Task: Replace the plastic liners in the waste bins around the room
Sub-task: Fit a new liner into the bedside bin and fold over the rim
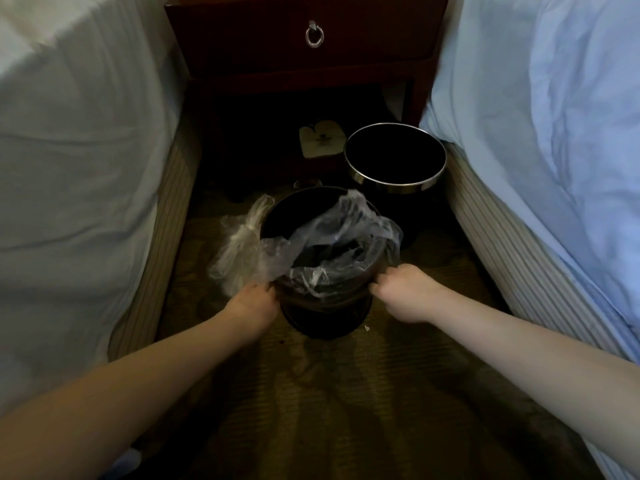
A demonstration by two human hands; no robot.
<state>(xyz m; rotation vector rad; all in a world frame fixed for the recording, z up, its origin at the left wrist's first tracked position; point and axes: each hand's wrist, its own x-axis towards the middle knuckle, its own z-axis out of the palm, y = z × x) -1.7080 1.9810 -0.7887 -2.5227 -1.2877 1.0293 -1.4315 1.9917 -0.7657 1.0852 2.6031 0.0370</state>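
Observation:
A dark round waste bin [323, 313] stands on the carpet between two beds. A clear plastic liner [332, 233] lies crumpled over its mouth and spills over the left side. My left hand [254, 301] pinches the liner at the bin's near left rim. On the near right rim, my right hand [401, 291] grips the liner's edge with curled fingers. A second dark bin [394, 183] with a shiny metal rim stands behind to the right, with no liner visible in it.
A bed [79, 161] with pale sheets flanks the left and another bed [554, 133] the right. A dark wooden nightstand [304, 57] with a ring-pull drawer stands at the back. A small pale card [320, 142] lies under it. Patterned carpet [346, 403] fills the foreground.

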